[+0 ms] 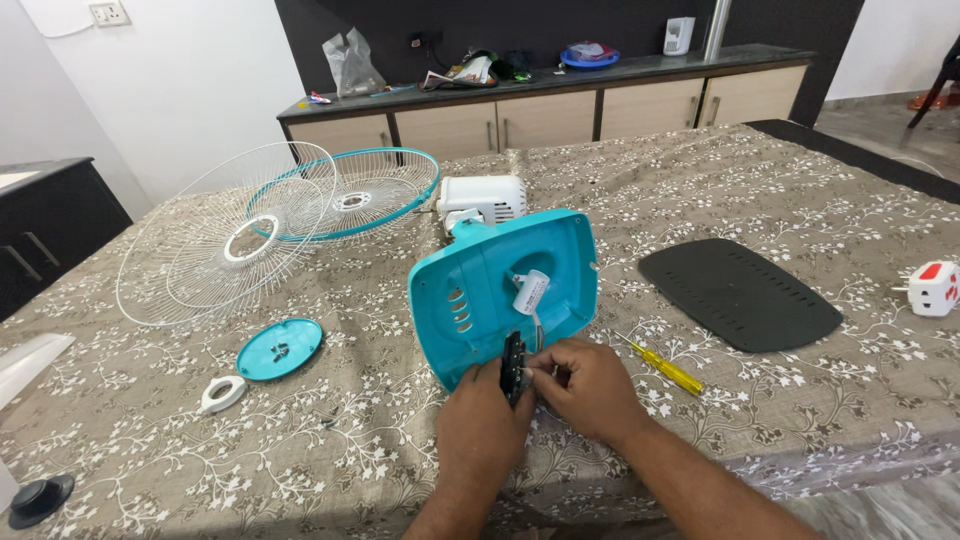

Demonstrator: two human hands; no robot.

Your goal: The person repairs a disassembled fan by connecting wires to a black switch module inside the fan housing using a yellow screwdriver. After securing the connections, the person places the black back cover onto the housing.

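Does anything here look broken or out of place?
Nothing looks broken, but a fan lies in pieces: two wire guards lean loose, the teal base shell lies open underside up, and both hands grip a small black part at its edge.

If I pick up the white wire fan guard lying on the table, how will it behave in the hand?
The white wire fan guard is mostly open air between thin wires, so it is probably light for its width. Such thin wires may flex or bend if squeezed. It leans tilted against the teal-rimmed guard, so lifting it could shift that one.
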